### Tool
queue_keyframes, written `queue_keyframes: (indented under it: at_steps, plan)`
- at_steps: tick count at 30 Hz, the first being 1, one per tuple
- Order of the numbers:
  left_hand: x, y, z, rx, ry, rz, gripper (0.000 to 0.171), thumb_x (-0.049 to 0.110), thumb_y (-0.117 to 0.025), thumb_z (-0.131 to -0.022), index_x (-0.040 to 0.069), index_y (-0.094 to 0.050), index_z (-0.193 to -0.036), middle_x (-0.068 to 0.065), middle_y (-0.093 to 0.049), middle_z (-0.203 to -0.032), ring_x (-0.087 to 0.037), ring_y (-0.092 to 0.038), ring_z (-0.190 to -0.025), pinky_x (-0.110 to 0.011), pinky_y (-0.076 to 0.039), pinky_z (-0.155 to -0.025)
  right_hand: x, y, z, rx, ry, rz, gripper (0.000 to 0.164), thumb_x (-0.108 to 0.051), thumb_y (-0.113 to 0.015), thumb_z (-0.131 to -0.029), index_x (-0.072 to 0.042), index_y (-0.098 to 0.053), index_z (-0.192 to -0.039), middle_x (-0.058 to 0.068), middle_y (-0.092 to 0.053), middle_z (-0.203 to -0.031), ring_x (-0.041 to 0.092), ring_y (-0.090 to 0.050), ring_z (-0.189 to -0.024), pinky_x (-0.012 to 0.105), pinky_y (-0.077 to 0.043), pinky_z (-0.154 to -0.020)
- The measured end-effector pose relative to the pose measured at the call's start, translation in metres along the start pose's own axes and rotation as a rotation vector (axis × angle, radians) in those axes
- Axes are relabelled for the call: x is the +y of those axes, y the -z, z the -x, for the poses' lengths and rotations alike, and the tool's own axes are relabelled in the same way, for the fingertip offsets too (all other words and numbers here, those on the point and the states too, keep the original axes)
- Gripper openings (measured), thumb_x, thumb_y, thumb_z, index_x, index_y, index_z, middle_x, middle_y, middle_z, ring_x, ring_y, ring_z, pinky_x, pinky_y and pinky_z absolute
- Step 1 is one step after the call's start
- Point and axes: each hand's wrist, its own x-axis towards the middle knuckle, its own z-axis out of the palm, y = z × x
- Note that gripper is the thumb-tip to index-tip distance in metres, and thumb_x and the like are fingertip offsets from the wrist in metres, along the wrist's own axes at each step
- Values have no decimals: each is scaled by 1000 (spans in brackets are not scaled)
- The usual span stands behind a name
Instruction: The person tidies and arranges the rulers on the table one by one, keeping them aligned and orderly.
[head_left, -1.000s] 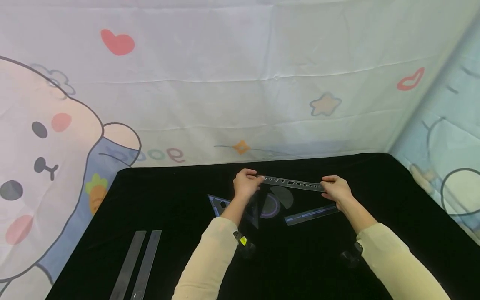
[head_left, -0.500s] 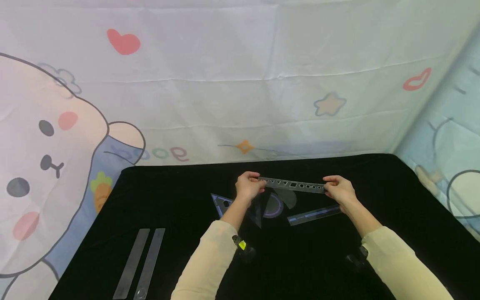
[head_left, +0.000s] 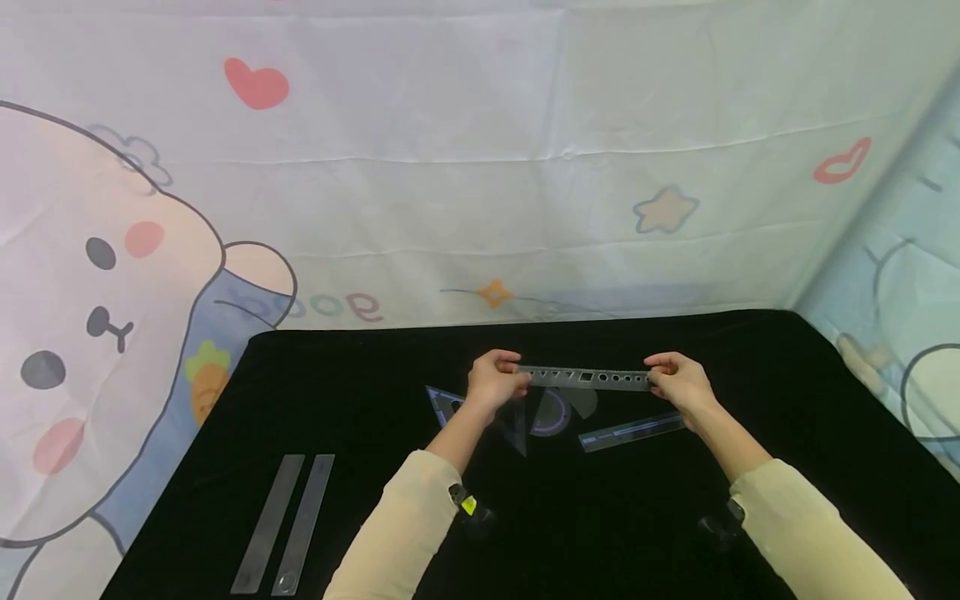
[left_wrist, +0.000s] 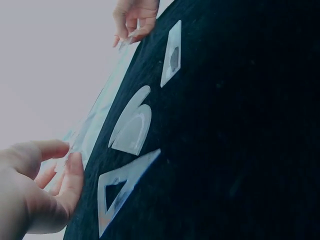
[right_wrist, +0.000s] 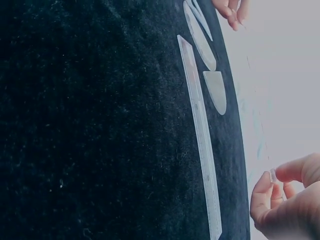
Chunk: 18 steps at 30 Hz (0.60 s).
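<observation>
Between both hands a clear stencil ruler [head_left: 585, 379] with a row of cut-out shapes is held nearly level above the far part of the table. My left hand [head_left: 495, 383] pinches its left end between thumb and fingers. At the other end my right hand [head_left: 681, 382] pinches it the same way. Beneath lie a clear protractor [head_left: 552, 412] and a second half-round piece [head_left: 582, 402], partly covered by the ruler in the head view. A clear ruler with a blue stripe [head_left: 630, 432] lies below the right hand. Set squares [head_left: 442, 405] lie around the left forearm, which partly hides them.
Two long clear rulers [head_left: 267, 525] [head_left: 303, 525] lie side by side at the table's left front. A black cloth [head_left: 592, 525] covers the table. Behind it hangs a pale printed curtain [head_left: 450, 208], with another along the right side [head_left: 915, 292].
The stencil ruler's left end has come down a little, so it hangs more level. Both hands keep their pinch on it. The head view has shifted slightly.
</observation>
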Motion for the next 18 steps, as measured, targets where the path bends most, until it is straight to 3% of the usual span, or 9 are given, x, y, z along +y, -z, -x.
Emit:
queue_keyframes:
  at_steps: [4,11,18]
  plan:
    - [1,7,6,-99,-9,-71,41,-2,-67,-77,-1,-57,-116,-14,-65,-97,-29,-67,-77,-27,-57,-63,-1,0,1,-12,19,8,32,-5,-46,-92,6,-48,-122,9,-49,-97,11,-53,-80,25,-54,-76]
    - [2,18,15,-228,4,-183,36,6,-67,-80,2,-59,-115,-11,-65,-90,-18,-65,-70,-27,-57,-62,-4,0,5,-23,70,45,31,-7,-47,-93,5,-48,-121,12,-50,-100,14,-54,-84,27,-54,-78]
    - [3,24,25,-354,-6,-261,30,13,-63,-85,4,-61,-114,-9,-66,-81,-15,-64,-64,-28,-56,-60,-10,-2,5,-19,118,73,29,-7,-48,-91,3,-51,-119,12,-51,-102,20,-54,-89,30,-53,-78]
